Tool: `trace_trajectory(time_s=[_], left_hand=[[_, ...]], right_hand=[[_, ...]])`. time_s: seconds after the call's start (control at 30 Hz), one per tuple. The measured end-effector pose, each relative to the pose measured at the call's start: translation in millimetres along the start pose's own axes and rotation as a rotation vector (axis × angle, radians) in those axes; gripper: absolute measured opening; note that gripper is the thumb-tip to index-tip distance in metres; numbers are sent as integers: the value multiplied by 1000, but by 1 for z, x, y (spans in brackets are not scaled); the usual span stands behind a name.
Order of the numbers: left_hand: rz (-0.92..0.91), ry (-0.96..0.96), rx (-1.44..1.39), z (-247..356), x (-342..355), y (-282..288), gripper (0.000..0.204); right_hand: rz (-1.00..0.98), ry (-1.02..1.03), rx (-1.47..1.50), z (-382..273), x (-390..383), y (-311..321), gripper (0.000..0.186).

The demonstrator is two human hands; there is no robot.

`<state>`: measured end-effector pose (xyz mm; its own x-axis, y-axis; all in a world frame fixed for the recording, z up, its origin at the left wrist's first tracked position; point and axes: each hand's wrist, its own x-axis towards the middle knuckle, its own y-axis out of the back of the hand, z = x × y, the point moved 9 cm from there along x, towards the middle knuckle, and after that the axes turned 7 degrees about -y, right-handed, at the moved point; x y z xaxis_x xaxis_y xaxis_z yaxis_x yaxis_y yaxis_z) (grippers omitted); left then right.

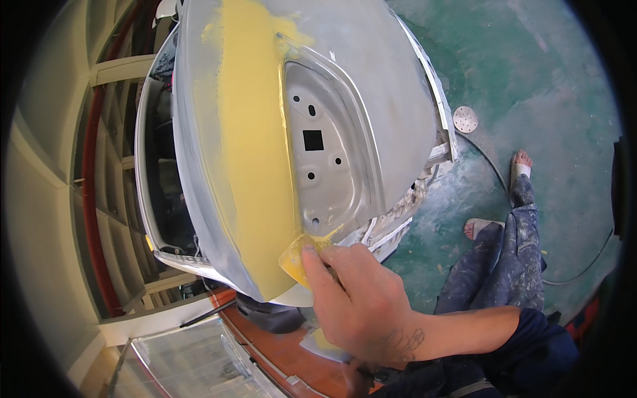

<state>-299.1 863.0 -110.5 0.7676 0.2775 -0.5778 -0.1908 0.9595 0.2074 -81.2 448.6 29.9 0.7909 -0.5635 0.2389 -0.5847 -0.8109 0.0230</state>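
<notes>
My right hand (358,298) pinches a yellow-smeared spreader (296,260) between thumb and fingers. The blade touches the lower end of a broad band of yellow body filler (255,132) on a grey car panel (398,119). Beside the band lies a recessed metal area (332,156) with several holes and a square opening; a thin smear of filler crosses its lower edge. Below my right wrist, a pale board (324,343) carries more yellow filler. My left hand (344,379) grips it in shadow at the lower edge, its fingers mostly hidden.
On the green, dusty floor (557,86) lies a round sanding pad (465,119) with a hose (494,162). My legs (494,265) stand to the right. A dark car window (162,172) and a wall with a red pipe (93,199) are on the left.
</notes>
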Motion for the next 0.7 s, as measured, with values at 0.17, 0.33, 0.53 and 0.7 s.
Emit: trace_trajectory(time_s=[0.17, 0.33, 0.53, 0.7], left_hand=[[-6, -4, -18, 11, -15, 0, 22], [-29, -16, -28, 23, -13, -1, 21], [-54, -47, -11, 46, -15, 0, 19], [-71, -86, -13, 40, -19, 13, 19]], right_hand=[[-148, -79, -3, -14, -38, -10, 41], [-262, -166, 54, -12, -60, -6, 42], [94, -98, 223, 30, -12, 40, 43], [333, -83, 509, 79, 65, 41, 40]])
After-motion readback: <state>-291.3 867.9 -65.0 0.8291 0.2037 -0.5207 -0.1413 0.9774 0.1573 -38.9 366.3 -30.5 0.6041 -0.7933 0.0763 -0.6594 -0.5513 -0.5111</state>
